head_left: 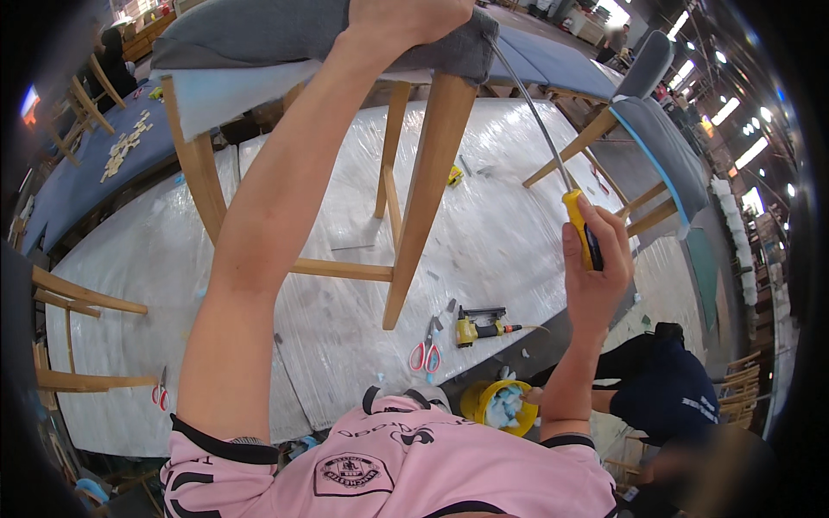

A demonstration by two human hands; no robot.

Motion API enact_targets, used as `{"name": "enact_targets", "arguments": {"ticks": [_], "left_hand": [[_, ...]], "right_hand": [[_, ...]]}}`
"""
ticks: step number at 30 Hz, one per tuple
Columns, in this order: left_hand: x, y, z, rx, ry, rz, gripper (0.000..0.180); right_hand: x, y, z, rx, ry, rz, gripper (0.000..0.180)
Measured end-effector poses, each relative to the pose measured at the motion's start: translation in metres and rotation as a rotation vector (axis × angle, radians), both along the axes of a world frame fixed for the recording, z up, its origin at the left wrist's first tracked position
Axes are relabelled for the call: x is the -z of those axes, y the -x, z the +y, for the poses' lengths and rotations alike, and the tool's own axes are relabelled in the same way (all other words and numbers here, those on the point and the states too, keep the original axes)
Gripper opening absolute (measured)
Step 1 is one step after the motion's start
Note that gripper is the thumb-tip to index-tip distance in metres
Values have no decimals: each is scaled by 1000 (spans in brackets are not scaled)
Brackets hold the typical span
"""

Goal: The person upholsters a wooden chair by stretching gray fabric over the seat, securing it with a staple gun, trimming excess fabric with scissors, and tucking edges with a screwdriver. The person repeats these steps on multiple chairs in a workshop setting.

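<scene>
In front of me a wooden chair with a grey fabric seat (250, 34) stands on a plastic-wrapped work surface (337, 363). White padding (224, 91) hangs out below the seat's edge. My left hand (410, 17) is curled against the top of the seat, its fingertips hidden and its upper part at the picture's edge. My right hand (600, 250) grips the yellow and black handle of a long screwdriver (566, 177). The thin shaft slants up and leftward, its tip at the seat's right corner above the front leg (429, 198).
Red-handled scissors (425, 356) and a yellow staple gun (484, 328) lie near the front edge. A yellow bucket (473, 399) of scraps stands below. Another person (661, 388) bends at lower right. A second grey chair (661, 142) is at right, more scissors (161, 393) at left.
</scene>
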State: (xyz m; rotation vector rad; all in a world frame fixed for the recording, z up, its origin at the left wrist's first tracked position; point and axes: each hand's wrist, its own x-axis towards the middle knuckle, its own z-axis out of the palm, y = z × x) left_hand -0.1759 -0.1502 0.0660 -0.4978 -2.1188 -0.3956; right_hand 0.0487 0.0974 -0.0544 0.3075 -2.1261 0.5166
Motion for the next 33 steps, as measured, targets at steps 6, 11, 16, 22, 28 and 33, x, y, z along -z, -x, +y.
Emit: {"name": "enact_targets", "arguments": {"ticks": [6,11,16,22,28,33], "left_hand": [[-3,3,-4,1,-18,-2,57],[-2,2,-1,25,-39,-36,56],[-1,3,-3,38,-32,-24,57],[-8,-8,-14,223,105,-181,49],[-11,3,-31,358,219,-171,57],[-9,7,-32,407,177,-156,56]], "right_hand": [[-34,-11,-2,47,-134,-27,34],[-50,-19,-3,60,-175,-64,36],[-45,-11,3,59,-191,-7,36],[32,51,34,-31,-153,196,38],[105,126,24,-153,33,329,38],[112,129,15,-126,46,353,38]]}}
